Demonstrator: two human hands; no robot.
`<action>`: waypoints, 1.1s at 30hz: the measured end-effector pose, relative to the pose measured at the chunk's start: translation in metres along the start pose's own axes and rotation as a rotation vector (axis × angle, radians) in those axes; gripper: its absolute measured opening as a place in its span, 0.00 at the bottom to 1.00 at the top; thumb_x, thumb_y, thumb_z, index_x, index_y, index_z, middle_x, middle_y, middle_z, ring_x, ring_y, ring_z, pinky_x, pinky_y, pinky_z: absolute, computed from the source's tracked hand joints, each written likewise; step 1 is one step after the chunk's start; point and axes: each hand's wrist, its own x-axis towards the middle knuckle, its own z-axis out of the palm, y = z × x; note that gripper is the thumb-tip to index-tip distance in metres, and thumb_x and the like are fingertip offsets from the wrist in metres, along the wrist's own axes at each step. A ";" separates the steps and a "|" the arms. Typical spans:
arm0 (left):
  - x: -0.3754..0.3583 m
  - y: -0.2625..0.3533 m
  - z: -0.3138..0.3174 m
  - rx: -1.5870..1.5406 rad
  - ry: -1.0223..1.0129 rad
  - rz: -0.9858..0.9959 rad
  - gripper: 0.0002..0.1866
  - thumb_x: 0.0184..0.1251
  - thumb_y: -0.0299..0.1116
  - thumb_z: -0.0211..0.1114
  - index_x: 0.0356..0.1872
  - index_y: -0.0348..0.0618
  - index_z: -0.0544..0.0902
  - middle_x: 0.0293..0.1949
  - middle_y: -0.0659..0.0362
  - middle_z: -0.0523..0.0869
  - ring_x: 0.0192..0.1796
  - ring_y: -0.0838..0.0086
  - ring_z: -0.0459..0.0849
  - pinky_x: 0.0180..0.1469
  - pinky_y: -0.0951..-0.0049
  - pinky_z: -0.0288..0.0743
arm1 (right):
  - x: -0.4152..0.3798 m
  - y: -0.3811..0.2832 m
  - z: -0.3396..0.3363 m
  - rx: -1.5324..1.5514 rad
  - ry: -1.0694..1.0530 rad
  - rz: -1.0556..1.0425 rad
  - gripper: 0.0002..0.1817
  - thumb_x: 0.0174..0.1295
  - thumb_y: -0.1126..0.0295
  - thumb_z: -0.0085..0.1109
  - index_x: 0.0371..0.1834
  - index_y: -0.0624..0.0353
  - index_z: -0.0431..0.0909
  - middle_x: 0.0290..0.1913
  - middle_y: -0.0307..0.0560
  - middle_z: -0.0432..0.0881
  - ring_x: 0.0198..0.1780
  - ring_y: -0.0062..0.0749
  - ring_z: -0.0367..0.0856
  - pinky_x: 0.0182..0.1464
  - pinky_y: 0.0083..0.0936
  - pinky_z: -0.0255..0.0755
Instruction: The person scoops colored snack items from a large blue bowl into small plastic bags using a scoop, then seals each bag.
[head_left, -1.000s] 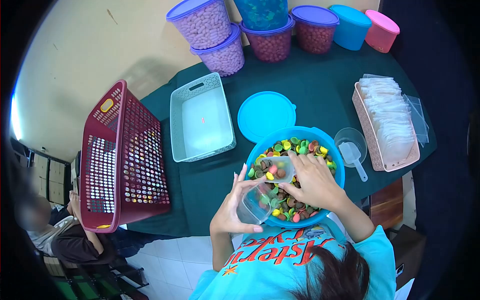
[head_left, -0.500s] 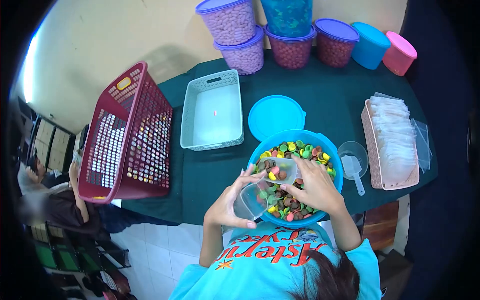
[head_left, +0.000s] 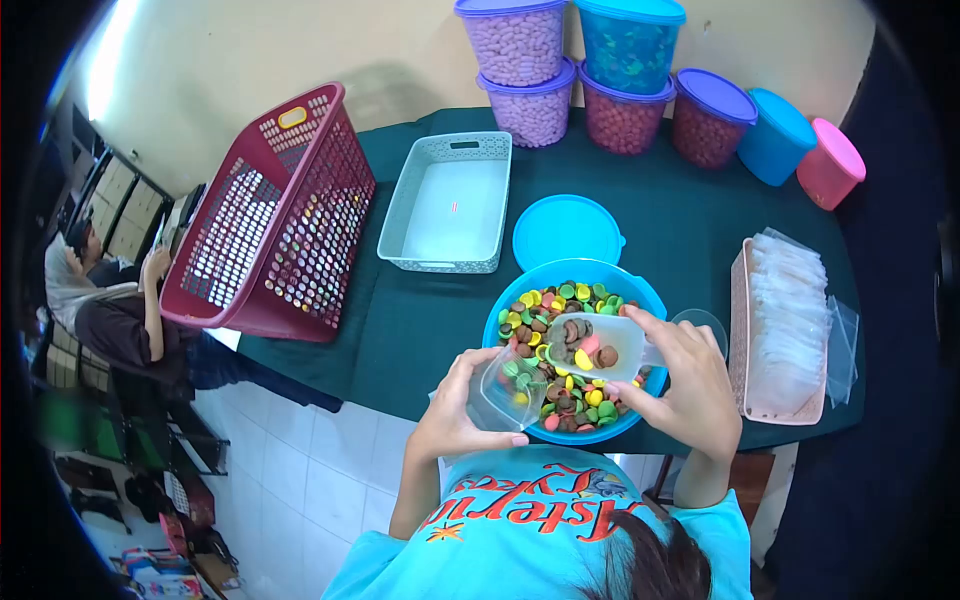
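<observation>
My left hand (head_left: 455, 415) is closed around a clear plastic cup (head_left: 490, 400), tilted over the near left part of a blue tub (head_left: 655, 300). Between the thumb and fingers of my right hand (head_left: 685, 380) is a small translucent rectangular scoop-like container (head_left: 625, 335). Brown, pink and yellow button-shaped pieces (head_left: 583, 357) lie inside it. Both vessels hover close together above the tub. Many brown, green, yellow and red cup-shaped pieces (head_left: 575, 410) fill the tub. Behind my right hand, a round clear container (head_left: 708, 322) is partly hidden.
A blue lid (head_left: 568, 238) lies beyond the tub. Left of it stand a pale green basket (head_left: 450, 205) and a tall maroon basket (head_left: 330, 220). A pink basket (head_left: 740, 345) holds plastic bags on the right. Lidded canisters (head_left: 620, 120) line the back. A person (head_left: 120, 310) sits at far left.
My right hand has moved right with its container, and the two vessels stand farther apart. More of the pieces inside the right-hand container show. The camera view has shifted.
</observation>
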 end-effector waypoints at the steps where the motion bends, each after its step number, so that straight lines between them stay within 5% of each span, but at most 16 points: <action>1: -0.001 0.000 0.003 -0.003 0.014 0.001 0.52 0.24 0.40 0.80 0.57 0.38 0.61 0.53 0.50 0.71 0.54 0.67 0.72 0.55 0.67 0.66 | 0.000 -0.002 -0.006 -0.003 -0.006 -0.013 0.35 0.42 0.58 0.66 0.54 0.60 0.68 0.37 0.49 0.77 0.35 0.36 0.72 0.40 0.31 0.61; 8: -0.009 0.012 0.023 0.135 0.101 0.094 0.50 0.26 0.48 0.78 0.56 0.40 0.64 0.50 0.50 0.71 0.53 0.60 0.68 0.55 0.64 0.60 | 0.009 -0.030 -0.014 -0.157 -0.221 -0.302 0.26 0.41 0.62 0.65 0.49 0.44 0.75 0.30 0.34 0.76 0.37 0.28 0.71 0.48 0.35 0.56; 12: -0.014 0.013 0.028 0.134 0.131 0.098 0.48 0.25 0.46 0.78 0.55 0.42 0.65 0.50 0.51 0.71 0.52 0.61 0.68 0.56 0.65 0.58 | 0.005 -0.043 0.011 -0.289 -0.174 -0.526 0.19 0.49 0.72 0.52 0.47 0.45 0.73 0.35 0.33 0.74 0.40 0.26 0.71 0.55 0.40 0.46; 15: -0.022 0.009 0.025 0.109 0.175 0.079 0.48 0.26 0.45 0.78 0.55 0.42 0.65 0.50 0.52 0.71 0.52 0.61 0.69 0.56 0.65 0.58 | 0.008 -0.036 0.018 -0.243 -0.183 -0.600 0.20 0.49 0.71 0.52 0.48 0.45 0.73 0.35 0.33 0.73 0.40 0.26 0.71 0.56 0.40 0.46; 20: -0.028 0.000 0.026 0.009 0.194 0.030 0.48 0.27 0.45 0.78 0.55 0.42 0.64 0.49 0.52 0.72 0.52 0.61 0.71 0.54 0.65 0.61 | 0.020 -0.025 0.007 -0.155 -0.126 -0.519 0.19 0.47 0.70 0.57 0.46 0.48 0.76 0.27 0.33 0.77 0.37 0.27 0.71 0.49 0.34 0.58; 33: -0.025 -0.013 0.002 -0.300 -0.008 0.012 0.53 0.24 0.39 0.81 0.59 0.39 0.61 0.56 0.51 0.69 0.57 0.66 0.70 0.51 0.69 0.70 | 0.037 0.042 0.037 -0.128 0.167 0.036 0.17 0.41 0.78 0.61 0.39 0.55 0.77 0.30 0.39 0.80 0.35 0.32 0.72 0.45 0.32 0.57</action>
